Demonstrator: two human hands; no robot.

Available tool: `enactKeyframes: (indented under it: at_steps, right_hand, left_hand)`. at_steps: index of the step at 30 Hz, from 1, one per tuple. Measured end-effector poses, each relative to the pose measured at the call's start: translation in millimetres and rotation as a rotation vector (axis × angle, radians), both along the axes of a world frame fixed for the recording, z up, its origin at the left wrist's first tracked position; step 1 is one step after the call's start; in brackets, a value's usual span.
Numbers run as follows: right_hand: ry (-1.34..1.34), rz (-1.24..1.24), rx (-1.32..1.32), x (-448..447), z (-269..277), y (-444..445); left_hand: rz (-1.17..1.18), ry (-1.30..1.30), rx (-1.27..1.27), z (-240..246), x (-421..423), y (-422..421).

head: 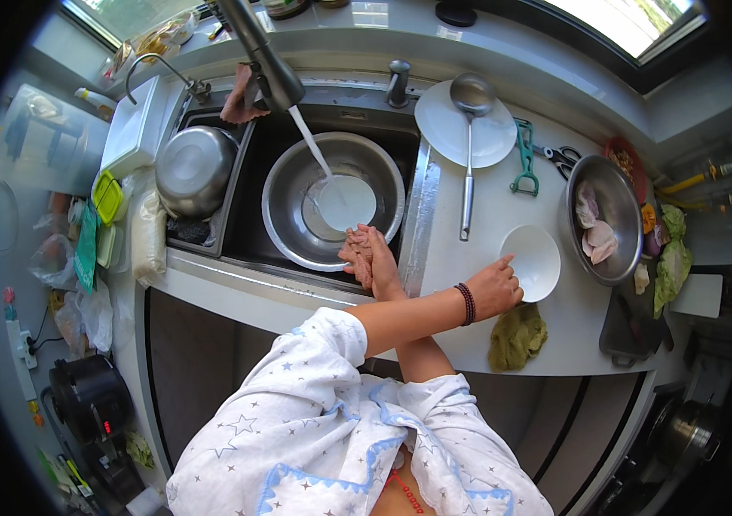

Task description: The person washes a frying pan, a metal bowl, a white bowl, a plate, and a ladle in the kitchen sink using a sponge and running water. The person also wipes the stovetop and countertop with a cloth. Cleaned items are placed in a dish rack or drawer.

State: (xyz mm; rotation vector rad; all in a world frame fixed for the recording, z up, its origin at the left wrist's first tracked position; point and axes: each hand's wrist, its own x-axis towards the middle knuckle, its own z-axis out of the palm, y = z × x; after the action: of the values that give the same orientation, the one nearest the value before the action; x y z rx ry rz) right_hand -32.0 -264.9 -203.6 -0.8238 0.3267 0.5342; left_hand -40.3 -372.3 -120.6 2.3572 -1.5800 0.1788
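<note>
My arms cross, the left forearm over the right. My left hand (498, 290), with a dark bead bracelet at the wrist, grips the left rim of a white bowl (540, 267) on the counter. My right hand (382, 261) holds a crumpled pink cloth (358, 255) over the near rim of a steel basin (272, 213) in the sink. Water runs from the faucet (279, 84) onto a round white dish (348, 203) inside the basin. Right of the sink, a steel ladle (468, 187) rests on a white plate (433, 126).
An upturned steel pot (195, 171) sits left of the basin. A green peeler (526, 158), scissors (562, 158) and a steel bowl with raw meat pieces (624, 232) lie to the right. A green cloth (517, 338) lies at the counter's front edge. A second pink cloth (242, 100) hangs behind the sink.
</note>
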Motion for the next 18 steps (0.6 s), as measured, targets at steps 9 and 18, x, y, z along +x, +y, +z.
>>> enactKeyframes:
  at_steps: [9,18]
  right_hand:
    - [-0.794,0.078,-0.892,65.2,-30.3,20.6]
    - [-0.927,0.797,-1.549,88.4,-54.8,53.1]
  left_hand:
    - [0.730,0.248,-0.729,34.3,8.5,160.8]
    - [1.412,1.502,-1.269,-132.8,54.9,266.4]
